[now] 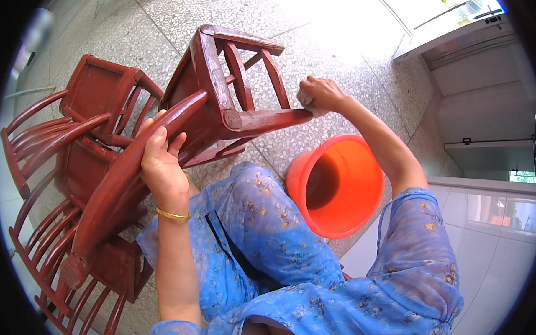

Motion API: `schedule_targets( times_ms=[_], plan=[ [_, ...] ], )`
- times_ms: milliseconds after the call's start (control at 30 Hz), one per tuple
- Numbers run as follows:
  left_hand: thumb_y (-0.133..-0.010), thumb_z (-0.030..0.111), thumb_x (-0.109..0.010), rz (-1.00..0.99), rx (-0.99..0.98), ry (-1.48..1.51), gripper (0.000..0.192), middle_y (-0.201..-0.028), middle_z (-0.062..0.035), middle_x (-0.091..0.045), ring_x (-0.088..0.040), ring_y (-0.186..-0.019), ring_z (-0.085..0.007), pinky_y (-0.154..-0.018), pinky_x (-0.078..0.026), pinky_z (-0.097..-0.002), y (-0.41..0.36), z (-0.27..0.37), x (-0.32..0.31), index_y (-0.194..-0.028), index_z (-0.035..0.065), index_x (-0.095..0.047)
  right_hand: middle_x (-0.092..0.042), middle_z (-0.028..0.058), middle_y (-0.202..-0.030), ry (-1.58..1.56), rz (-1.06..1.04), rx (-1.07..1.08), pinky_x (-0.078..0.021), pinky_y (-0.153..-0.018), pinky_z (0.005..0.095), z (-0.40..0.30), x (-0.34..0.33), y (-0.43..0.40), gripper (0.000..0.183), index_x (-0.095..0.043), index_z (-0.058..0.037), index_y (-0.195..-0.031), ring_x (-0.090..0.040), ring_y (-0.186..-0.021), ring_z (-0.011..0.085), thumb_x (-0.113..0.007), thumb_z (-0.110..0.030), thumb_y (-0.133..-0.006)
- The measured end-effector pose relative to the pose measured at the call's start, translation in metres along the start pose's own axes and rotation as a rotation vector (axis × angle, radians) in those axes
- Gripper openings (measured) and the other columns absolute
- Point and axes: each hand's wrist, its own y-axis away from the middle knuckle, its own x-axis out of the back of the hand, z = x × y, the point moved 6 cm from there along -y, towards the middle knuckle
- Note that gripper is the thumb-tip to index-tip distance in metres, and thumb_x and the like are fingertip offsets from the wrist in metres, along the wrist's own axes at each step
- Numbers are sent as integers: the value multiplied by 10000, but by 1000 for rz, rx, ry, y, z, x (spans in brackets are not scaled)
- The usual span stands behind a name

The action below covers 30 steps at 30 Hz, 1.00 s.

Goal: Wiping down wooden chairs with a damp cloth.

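A red-brown wooden chair [212,85] is tilted over in front of me, its legs pointing to the right. My left hand [165,171] grips the long curved upright of its back, with the thumb lying along the wood. At the end of the nearest leg, my right hand [326,94] is closed on a pale, bunched cloth [309,106] that touches the wood. Worn patches show on the seat frame and leg joints. Below my right forearm stands an orange-red plastic bucket [361,186] with dark liquid at its bottom.
Several similar red wooden chairs [98,87] crowd the left side, overlapping one another. Speckled terrazzo floor [170,20] lies beneath, brightly lit towards the top. A white cabinet with open compartments [482,93] borders the right, above glossy white tiles [477,213].
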Motion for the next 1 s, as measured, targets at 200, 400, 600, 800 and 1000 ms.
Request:
schedule_targets(
  times_ms=[200, 400, 600, 800, 1000],
  plan=[
    [-838, 76, -626, 26, 8, 36, 374, -1199, -148, -621, -616, -1061, -212, -795, -567, -355, -1, 3, 4, -1199, 35, -538, -659, 126, -977, -373, 308, -285, -520, -788, 396, 2, 52, 47, 385, -614, -130, -1079, -663, -911, 297, -736, -282, -747],
    [-876, 99, -611, 1, 16, 40, 304, -1256, -147, -598, -601, -1092, -219, -832, -552, -369, -1, 0, 10, -1173, 55, -561, -582, 169, -1149, -757, 523, -644, -487, -868, 444, -63, -38, 41, 486, -624, -78, -1113, -608, -1009, 357, -676, -453, -808],
    [-880, 104, -605, -62, -8, -13, 303, -1258, -156, -592, -589, -1112, -224, -824, -555, -366, 6, -5, -10, -1175, 61, -558, -591, 172, -1158, -656, 532, -994, -479, -899, 463, 18, -89, 47, 462, -645, -99, -1126, -605, -1041, 383, -620, -458, -836],
    [-863, 93, -596, -4, -71, -51, 354, -1240, -139, -603, -576, -1122, -206, -799, -564, -363, 12, -7, -14, -1210, 64, -528, -563, 246, -1108, -658, 539, -1138, -475, -891, 470, -19, -76, 55, 463, -577, -93, -1220, -605, -1015, 411, -626, -380, -860],
    [-854, 37, -614, 8, -104, -71, 343, -1220, -131, -612, -613, -1052, -189, -752, -588, -347, 16, -9, -25, -1188, 57, -540, -598, 188, -1001, -671, 610, -711, -481, -810, 487, -97, 5, 41, 290, -629, -77, -977, -600, -964, 382, -675, -302, -799]
  ],
)
